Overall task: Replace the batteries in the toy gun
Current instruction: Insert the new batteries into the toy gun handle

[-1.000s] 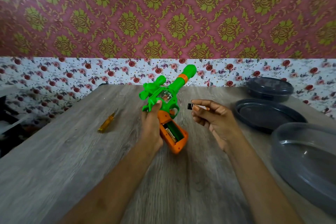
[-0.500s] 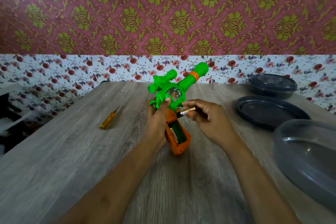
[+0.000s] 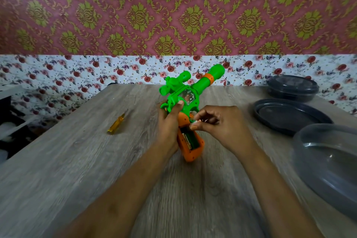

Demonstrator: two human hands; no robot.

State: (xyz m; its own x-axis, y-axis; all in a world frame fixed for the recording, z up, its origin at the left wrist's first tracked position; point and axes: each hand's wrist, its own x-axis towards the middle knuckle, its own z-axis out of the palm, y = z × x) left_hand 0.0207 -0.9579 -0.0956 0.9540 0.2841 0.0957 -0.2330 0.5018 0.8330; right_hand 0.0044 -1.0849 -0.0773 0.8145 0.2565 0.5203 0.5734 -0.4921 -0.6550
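- The toy gun [image 3: 193,91], green with an orange grip, was held over the middle of the table [image 3: 73,170]. Its barrel pointed up and away toward the far wall, and its grip end was lowest and nearest the person. Whether the grip touched the table could not be told.
- The left hand [image 3: 169,125] gripped the toy gun from the left, with its fingers wrapped round the body where green met orange. Its thumb pressed on the green side just below the clear window.
- The battery compartment [image 3: 190,139] in the orange grip stood uncovered and faced the camera, green inside with a strip of metal along one edge. Whether a cell already sat in it could not be told.
- The right hand [image 3: 220,123] pinched a small battery [image 3: 199,121] between thumb and fingertips at the upper end of the battery compartment, just beside the orange grip. The fingers hid most of the battery, so only a pale and orange end showed.
- A yellow-handled screwdriver [image 3: 116,124] lay flat on the table well to the left of the toy gun, apart from both hands.
- To the right a dark round lid [image 3: 289,116] lay flat on the table, with a dark covered container [image 3: 292,88] behind it near the wall.
- A translucent grey bowl [image 3: 328,160] sat nearest on the right, partly cut off by the frame edge.
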